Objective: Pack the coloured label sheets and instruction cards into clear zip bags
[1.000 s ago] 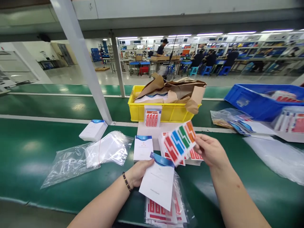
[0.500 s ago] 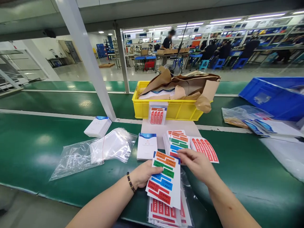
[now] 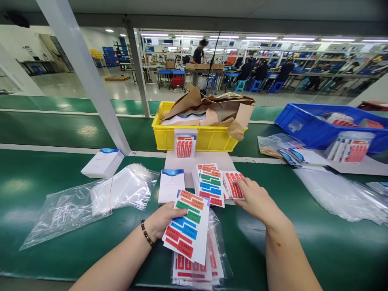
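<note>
My left hand (image 3: pixel 163 221) pinches a few sheets, with a multicoloured sticker sheet (image 3: pixel 188 226) on top, thumb across its left edge. At the right, my right hand (image 3: pixel 259 202) has its fingers and thumb at the right edge of a red sticker sheet (image 3: pixel 233 185) on a pile. Between the hands lies a stack of multicoloured sticker sheets (image 3: pixel 210 186). A stack of white booklets with a blue top edge (image 3: pixel 171 188) is just beyond my left hand. Below the held sheets, a clear bag of red sticker sheets (image 3: pixel 215 258) rests on the green surface.
A yellow crate (image 3: pixel 194 139) with brown paper stands ahead, a packed sticker bag (image 3: pixel 185 144) leaning on it. To the left are a booklet stack (image 3: pixel 101 163) and clear plastic bags (image 3: pixel 121 190). A blue bin (image 3: pixel 303 121) and more plastic bags (image 3: pixel 333 194) lie right. A white post (image 3: pixel 87 76) rises at left.
My right hand has moved from the multicoloured stack to the red sheets on its right. My left hand still holds its sheets. The view has turned to the right.
</note>
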`<state>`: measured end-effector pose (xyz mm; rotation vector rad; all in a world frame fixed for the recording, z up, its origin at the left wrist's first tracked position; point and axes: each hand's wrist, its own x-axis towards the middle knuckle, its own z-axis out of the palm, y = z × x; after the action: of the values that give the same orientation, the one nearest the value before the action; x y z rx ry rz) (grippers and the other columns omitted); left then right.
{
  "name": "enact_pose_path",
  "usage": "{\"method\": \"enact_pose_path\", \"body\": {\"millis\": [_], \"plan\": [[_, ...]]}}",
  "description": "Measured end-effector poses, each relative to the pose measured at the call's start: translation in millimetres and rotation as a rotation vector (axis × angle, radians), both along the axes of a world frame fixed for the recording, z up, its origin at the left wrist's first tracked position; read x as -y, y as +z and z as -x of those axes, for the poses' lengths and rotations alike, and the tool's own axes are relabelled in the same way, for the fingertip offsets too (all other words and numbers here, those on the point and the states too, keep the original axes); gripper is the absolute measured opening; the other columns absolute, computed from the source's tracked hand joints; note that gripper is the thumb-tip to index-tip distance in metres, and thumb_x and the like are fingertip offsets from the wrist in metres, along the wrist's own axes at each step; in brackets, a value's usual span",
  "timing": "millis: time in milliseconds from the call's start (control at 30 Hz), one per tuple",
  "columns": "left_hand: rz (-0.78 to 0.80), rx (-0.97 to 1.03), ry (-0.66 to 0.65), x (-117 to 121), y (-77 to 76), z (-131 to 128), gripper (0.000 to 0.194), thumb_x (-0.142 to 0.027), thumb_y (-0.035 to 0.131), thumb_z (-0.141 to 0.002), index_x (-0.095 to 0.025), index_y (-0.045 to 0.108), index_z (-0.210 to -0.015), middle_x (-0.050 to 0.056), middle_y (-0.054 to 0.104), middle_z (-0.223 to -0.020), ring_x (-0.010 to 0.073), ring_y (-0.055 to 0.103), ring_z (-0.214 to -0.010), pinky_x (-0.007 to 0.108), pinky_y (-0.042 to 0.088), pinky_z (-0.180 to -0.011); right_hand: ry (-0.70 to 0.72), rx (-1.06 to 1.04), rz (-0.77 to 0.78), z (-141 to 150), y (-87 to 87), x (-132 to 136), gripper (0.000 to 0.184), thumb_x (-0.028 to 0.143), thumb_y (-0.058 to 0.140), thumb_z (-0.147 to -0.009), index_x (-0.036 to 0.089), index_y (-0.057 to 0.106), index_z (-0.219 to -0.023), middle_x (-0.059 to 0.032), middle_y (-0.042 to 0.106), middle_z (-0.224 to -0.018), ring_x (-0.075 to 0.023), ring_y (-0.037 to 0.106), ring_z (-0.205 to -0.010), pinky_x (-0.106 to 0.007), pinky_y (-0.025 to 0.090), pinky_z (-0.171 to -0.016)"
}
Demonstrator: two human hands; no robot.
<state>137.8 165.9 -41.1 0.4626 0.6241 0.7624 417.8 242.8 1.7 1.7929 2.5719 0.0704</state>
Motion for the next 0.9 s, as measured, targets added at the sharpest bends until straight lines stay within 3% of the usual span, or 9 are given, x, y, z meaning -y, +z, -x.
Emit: {"method": "enact_pose_path", "body": {"millis": [200, 400, 500, 600, 667, 733, 800, 900], "plan": [[0.003, 0.03, 0.001, 0.6, 3.6, -0.5, 0.031, -0.015, 0.062, -0.071, -0.005, 0.059, -0.1, 0.016, 0.065, -0.095, 0.0232, 0.064, -0.081, 0.034, 0.05, -0.075, 0.028, -0.062, 0.054, -4.4, 3.9, -1.6, 0.038, 0.021, 0.053, -0.068, 0.021, 0.05, -0.106, -0.0085, 0.05, -0.11, -0.0236, 0.049, -0.094, -0.032, 0.04, -0.071], [0.024, 0.084, 0.034, -1.0, -2.5, -2.3, 0.026, -0.015, 0.061, -0.072, -0.005, 0.061, -0.096, 0.015, 0.067, -0.089, 0.0224, 0.065, -0.077, 0.034, 0.049, -0.074, 0.107, -0.209, 0.123, -25.5, 1.8, -8.1, 0.036, 0.015, 0.043, -0.073, 0.025, 0.059, -0.104, -0.003, 0.056, -0.111, -0.0187, 0.052, -0.102, -0.03, 0.042, -0.084], [0.038, 0.093, 0.115, -2.3, -5.8, -5.0, 0.027, -0.018, 0.061, -0.072, -0.004, 0.06, -0.096, 0.016, 0.067, -0.086, 0.0236, 0.064, -0.076, 0.036, 0.048, -0.075, 0.085, -0.298, -0.053, -28.2, 3.8, -11.9, 0.032, 0.014, 0.04, -0.075, 0.023, 0.064, -0.095, -0.001, 0.063, -0.099, -0.0173, 0.059, -0.09, -0.028, 0.047, -0.075], [0.063, 0.139, 0.189, -4.8, -3.0, -7.8, 0.032, -0.025, 0.058, -0.075, -0.003, 0.058, -0.099, 0.016, 0.066, -0.09, 0.0238, 0.064, -0.08, 0.038, 0.044, -0.081, 0.102, -0.513, -0.564, -3.5, 12.2, -0.1, 0.026, 0.017, 0.047, -0.077, 0.021, 0.063, -0.097, -0.0032, 0.063, -0.098, -0.0196, 0.059, -0.088, -0.032, 0.047, -0.076], [0.07, 0.216, 0.193, -6.7, 2.3, -9.4, 0.042, -0.038, 0.052, -0.079, -0.004, 0.056, -0.104, 0.016, 0.064, -0.098, 0.0242, 0.062, -0.087, 0.039, 0.041, -0.086, 0.239, -0.615, -0.81, 28.1, 16.2, 20.8, 0.038, 0.009, 0.053, -0.072, 0.022, 0.058, -0.107, -0.0054, 0.059, -0.104, -0.0208, 0.056, -0.091, -0.035, 0.044, -0.081], [0.051, 0.293, 0.187, -8.0, 7.4, -10.5, 0.054, -0.05, 0.043, -0.08, -0.005, 0.054, -0.108, 0.016, 0.062, -0.102, 0.0247, 0.059, -0.094, 0.039, 0.038, -0.089, 0.521, -0.583, -0.807, 63.6, 14.3, 46.1, 0.045, 0.004, 0.057, -0.068, 0.022, 0.056, -0.109, -0.0071, 0.059, -0.103, -0.0237, 0.054, -0.094, -0.039, 0.043, -0.08], [0.04, 0.319, 0.2, -8.5, 9.2, -11.0, 0.06, -0.056, 0.038, -0.079, -0.005, 0.055, -0.107, 0.016, 0.063, -0.101, 0.0249, 0.058, -0.096, 0.038, 0.038, -0.089, 0.72, -0.518, -0.644, 94.3, 6.3, 67.1, 0.037, 0.005, 0.05, -0.073, 0.016, 0.057, -0.108, -0.0106, 0.061, -0.098, -0.0258, 0.052, -0.093, -0.041, 0.042, -0.077], [0.03, 0.239, 0.247, -8.2, 5.1, -10.6, 0.052, -0.05, 0.045, -0.078, -0.005, 0.057, -0.101, 0.016, 0.064, -0.094, 0.0246, 0.059, -0.093, 0.037, 0.039, -0.088, 0.812, -0.439, -0.502, 119.0, -9.9, 79.9, 0.029, 0.008, 0.041, -0.079, 0.012, 0.059, -0.101, -0.0118, 0.062, -0.09, -0.0242, 0.051, -0.085, -0.041, 0.041, -0.071]]}}
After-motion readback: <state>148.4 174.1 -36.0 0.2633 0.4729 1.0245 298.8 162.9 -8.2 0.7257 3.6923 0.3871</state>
